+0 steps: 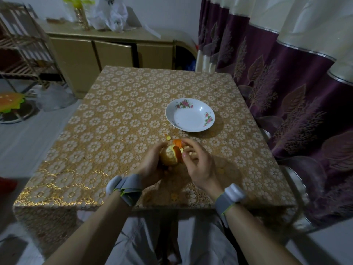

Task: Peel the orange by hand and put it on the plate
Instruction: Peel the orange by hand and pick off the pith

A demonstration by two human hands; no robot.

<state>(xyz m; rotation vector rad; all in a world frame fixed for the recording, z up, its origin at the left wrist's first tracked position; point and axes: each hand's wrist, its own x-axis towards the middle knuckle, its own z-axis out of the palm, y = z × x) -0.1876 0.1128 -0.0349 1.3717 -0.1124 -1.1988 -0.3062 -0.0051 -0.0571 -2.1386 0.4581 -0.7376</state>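
Note:
A partly peeled orange (169, 154) is held over the near middle of the table, its pale flesh showing on top. My left hand (152, 165) cups it from the left and below. My right hand (198, 161) pinches a curled strip of orange peel (178, 144) that is still joined to the fruit. A small bit of peel (168, 138) lies on the table just beyond the hands. The white plate (207, 115) with pink flowers on its rim stands empty farther back and to the right.
The table (107, 131) has a gold floral cloth. A purple curtain (286, 83) hangs close on the right, over a chair. A low cabinet (107, 48) stands behind the table and a wooden rack (21, 44) at the far left.

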